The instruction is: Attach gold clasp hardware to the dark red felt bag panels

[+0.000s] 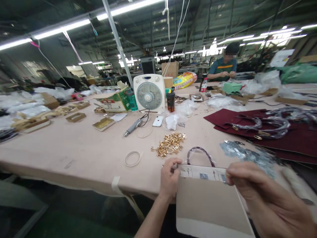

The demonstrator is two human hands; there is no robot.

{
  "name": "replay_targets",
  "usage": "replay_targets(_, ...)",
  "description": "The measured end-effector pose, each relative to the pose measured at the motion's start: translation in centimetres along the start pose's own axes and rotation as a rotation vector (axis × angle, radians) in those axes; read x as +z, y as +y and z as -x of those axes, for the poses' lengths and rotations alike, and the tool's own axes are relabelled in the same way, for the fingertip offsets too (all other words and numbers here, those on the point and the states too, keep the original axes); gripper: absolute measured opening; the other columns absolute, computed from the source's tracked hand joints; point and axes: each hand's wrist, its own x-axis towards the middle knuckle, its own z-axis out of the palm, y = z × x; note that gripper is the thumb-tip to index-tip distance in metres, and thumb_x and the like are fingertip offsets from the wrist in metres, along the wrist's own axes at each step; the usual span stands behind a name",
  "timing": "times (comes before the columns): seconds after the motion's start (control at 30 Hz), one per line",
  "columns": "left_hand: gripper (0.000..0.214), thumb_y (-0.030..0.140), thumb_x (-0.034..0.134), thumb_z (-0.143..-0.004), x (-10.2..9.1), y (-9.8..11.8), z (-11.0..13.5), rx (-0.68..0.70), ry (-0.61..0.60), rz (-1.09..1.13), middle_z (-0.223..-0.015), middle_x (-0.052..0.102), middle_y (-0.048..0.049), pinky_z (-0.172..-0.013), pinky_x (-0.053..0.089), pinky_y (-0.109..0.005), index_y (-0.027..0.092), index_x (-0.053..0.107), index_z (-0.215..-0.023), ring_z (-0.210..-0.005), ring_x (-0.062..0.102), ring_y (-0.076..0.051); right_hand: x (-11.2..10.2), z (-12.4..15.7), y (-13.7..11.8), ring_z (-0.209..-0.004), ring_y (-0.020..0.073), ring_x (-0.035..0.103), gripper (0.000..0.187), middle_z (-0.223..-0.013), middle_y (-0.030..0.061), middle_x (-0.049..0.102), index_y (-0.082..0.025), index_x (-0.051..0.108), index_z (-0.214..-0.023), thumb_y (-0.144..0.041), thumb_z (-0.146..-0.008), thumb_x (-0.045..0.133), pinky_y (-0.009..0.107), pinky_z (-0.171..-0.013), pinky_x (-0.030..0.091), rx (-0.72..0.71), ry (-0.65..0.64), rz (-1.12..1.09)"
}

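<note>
L hand (169, 180) & R hand (247, 180) both bare, w/ forearms bare as far as seen; R arm looks broader, nearer the cam.

Between the left hand (169, 180) and the right hand (250, 180), the flat cardboard box (208, 205) is a dull grey-beige. Its paper label strip (200, 172) is white with small dark print. Just beyond the hands, the film-wrapped curved strap (200, 152) is dark purple. Past the left hand, the heap of small metal fittings (169, 145) is shiny gold, and the thin flat ring (133, 158) is off-white. Beyond the right hand, the scattered small packets (242, 150) are silvery grey and the spread fabric panels (292, 138) are deep maroon. The surface (86, 148) is pale pink. Far ahead of the hands, the square plastic fan (149, 92) is white.
</note>
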Motion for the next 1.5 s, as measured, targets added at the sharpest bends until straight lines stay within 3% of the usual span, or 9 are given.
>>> replay_targets(0.17,0.045,0.012,0.074,-0.078,-2.7,0.0,-0.3,0.176,-0.344,-0.217,-0.127,0.071,-0.0086,-0.111,0.049,-0.048,0.026,0.072,-0.121,-0.124,0.062,-0.029,4.4,-0.2,3.4,-0.074,0.0176,0.069,0.028,-0.085,0.0038,0.075,-0.024,0.077,-0.103,-0.050,-0.095,0.071,0.027,-0.070,0.059,0.356,-0.143,-0.246)
replay_targets(0.27,0.046,0.022,0.082,-0.080,-2.6,-0.7,-0.9,0.167,-0.416,-0.311,-0.129,0.070,-0.0096,-0.110,0.050,-0.051,0.028,0.073,-0.124,-0.124,0.061,-0.030,6.5,0.1,5.7,-0.081,0.0205,0.071,0.038,-0.092,0.0070,0.077,-0.020,0.076,-0.105,-0.055,-0.092,0.072,0.032,-0.077,0.060,0.489,-0.174,-0.368)
replay_targets(0.5,0.032,0.029,0.084,-0.083,-1.4,-0.7,-1.4,0.134,-0.443,-0.361,-0.121,0.069,-0.0073,-0.104,0.053,-0.048,0.030,0.077,-0.115,-0.117,0.063,-0.028,8.8,1.1,8.3,-0.088,0.0217,0.071,0.036,-0.095,0.0075,0.077,-0.018,0.075,-0.107,-0.051,-0.095,0.068,0.032,-0.078,0.056,0.529,-0.187,-0.348)
replay_targets(0.87,0.015,0.027,0.075,-0.091,-1.4,-1.3,-0.5,0.251,-0.373,-0.336,-0.119,0.070,-0.0087,-0.099,0.054,-0.049,0.025,0.074,-0.106,-0.115,0.063,-0.029,8.9,1.5,8.0,-0.087,0.0219,0.070,0.029,-0.096,0.0072,0.076,-0.019,0.071,-0.099,-0.046,-0.098,0.061,0.034,-0.080,0.054,0.524,-0.237,-0.291)
replay_targets(1.37,0.002,0.025,0.075,-0.092,-0.8,-0.8,-0.5,0.204,-0.327,-0.347,-0.113,0.074,-0.0051,-0.097,0.052,-0.045,0.025,0.076,-0.093,-0.109,0.065,-0.026,9.0,1.9,7.8,-0.092,0.0213,0.071,0.024,-0.101,0.0068,0.076,-0.020,0.068,-0.102,-0.041,-0.101,0.058,0.033,-0.086,0.054,0.526,-0.214,-0.267)
replay_targets(1.5,0.004,0.026,0.073,-0.094,-1.0,-1.1,-0.5,0.219,-0.336,-0.351,-0.114,0.074,-0.0060,-0.099,0.052,-0.047,0.025,0.075,-0.097,-0.111,0.065,-0.026,8.8,2.0,7.7,-0.091,0.0219,0.070,0.023,-0.100,0.0061,0.075,-0.021,0.070,-0.102,-0.040,-0.101,0.058,0.033,-0.084,0.054,0.497,-0.228,-0.246)
